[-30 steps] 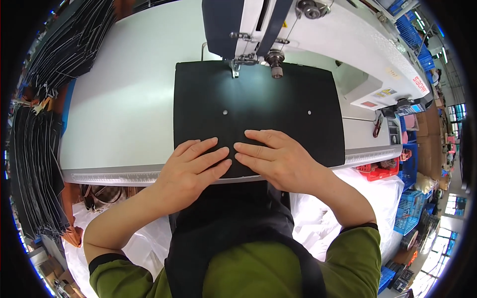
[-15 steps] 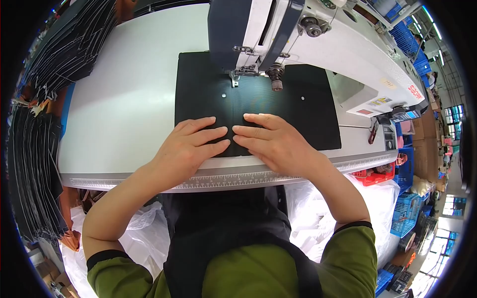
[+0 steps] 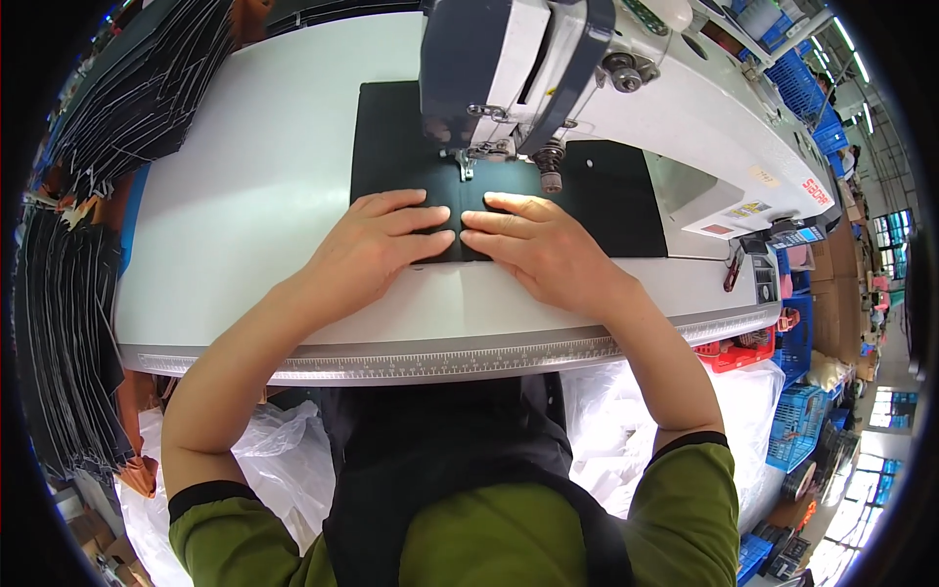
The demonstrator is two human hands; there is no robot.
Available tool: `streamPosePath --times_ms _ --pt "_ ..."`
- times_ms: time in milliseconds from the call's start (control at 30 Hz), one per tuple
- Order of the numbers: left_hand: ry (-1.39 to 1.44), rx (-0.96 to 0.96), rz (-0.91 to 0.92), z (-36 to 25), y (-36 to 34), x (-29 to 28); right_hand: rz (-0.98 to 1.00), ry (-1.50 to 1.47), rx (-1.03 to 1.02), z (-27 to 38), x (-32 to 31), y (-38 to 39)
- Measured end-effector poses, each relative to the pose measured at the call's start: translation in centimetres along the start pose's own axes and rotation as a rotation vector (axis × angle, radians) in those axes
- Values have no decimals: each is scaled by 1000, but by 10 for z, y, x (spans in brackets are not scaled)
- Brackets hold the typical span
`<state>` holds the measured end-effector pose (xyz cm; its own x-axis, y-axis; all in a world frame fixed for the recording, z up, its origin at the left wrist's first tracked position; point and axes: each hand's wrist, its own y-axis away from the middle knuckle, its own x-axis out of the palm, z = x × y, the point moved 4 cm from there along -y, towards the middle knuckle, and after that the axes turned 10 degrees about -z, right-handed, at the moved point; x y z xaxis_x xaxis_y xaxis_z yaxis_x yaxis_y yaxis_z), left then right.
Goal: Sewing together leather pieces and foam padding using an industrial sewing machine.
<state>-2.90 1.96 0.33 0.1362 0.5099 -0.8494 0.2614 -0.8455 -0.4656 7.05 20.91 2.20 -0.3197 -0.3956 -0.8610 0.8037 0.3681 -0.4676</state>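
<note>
Both flat on the black sheet [image 3: 391, 137], pinching nothing, your left hand [image 3: 368, 243] and right hand [image 3: 550, 245] should guide it evenly

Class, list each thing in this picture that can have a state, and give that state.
Left hand: open, resting on the black panel.
Right hand: open, resting on the black panel.
Black panel: flat, partly under the sewing machine.
Presser foot: raised or lowered, cannot tell.
Small screen: lit.
Dark sheets: stacked.
Plastic sheeting: crumpled.
Red crate: holding things.
</note>
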Motion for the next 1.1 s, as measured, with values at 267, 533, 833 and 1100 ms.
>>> streamPosePath --times_ms 267,533,833,1100 --pt "-5 4 -12 21 -16 6 -9 -234 151 -23 2 0" --pt "-18 38 -93 43 -33 9 -77 -217 189 -38 1 -8" --pt "131 -2 -149 64 -51 12 -14 -165 232 -54 8 -15" --pt "47 -10 -180 66 -53 13 -235 -98 152 -58 20 -10"
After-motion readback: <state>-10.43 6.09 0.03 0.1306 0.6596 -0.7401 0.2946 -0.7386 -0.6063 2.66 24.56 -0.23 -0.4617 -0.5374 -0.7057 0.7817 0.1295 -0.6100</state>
